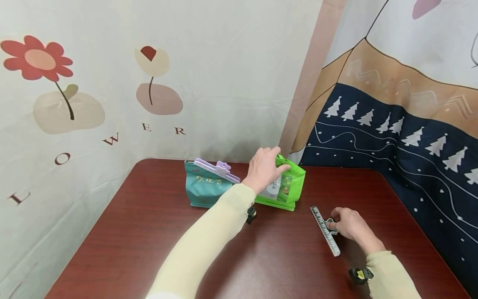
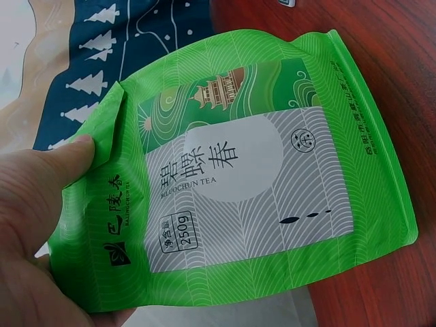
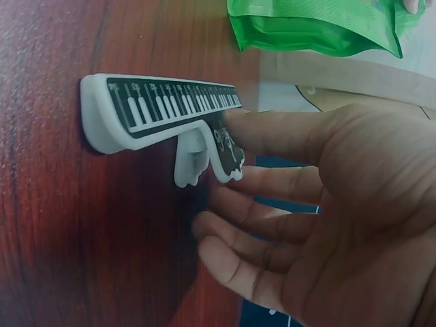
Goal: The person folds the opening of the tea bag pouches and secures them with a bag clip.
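Observation:
My left hand [image 1: 262, 168] holds a green tea bag [image 1: 296, 182] by its top edge. In the left wrist view the thumb [image 2: 71, 160] lies on the bag's front, below a folded corner, and fingers pass behind. My right hand [image 1: 349, 225] is at a bag clip [image 1: 325, 231] with a piano-key pattern, which lies on the table. In the right wrist view the thumb [image 3: 286, 133] touches one clip handle [image 3: 228, 150]; the other fingers are loosely bent below the handles. A teal bag [image 1: 203, 187] stands left of the green one, with a purple clip [image 1: 216, 169] across its top.
The reddish-brown table [image 1: 149, 232] ends at a pale printed curtain [image 1: 224, 83] at the back. A dark blue curtain with white trees [image 1: 392, 145] hangs along the right side. My left forearm [image 1: 205, 245] crosses the middle of the table.

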The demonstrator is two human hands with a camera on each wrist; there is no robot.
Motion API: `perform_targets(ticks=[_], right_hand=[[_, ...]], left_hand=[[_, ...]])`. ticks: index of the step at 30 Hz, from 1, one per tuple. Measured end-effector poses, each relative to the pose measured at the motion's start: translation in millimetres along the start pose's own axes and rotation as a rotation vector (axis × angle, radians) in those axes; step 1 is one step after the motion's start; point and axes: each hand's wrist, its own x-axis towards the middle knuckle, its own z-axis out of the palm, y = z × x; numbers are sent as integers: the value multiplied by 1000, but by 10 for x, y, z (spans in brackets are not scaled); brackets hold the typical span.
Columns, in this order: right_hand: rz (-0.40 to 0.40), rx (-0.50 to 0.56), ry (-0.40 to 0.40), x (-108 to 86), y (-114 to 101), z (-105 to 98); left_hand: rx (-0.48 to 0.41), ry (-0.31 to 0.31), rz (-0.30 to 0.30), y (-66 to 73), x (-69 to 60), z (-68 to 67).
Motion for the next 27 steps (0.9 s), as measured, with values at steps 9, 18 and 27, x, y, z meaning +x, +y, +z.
perform_targets(ticks=[9,18,27], right_hand=[[58,-20,-35,-25,12,7],[50,-17,-37,-49,16,38],[21,69,-52,-63,-11,23]], left_hand=[[0,9,1,-5,7,5],[9,11,-1,-1,5,5],[7,9,2,-6,6,4]])
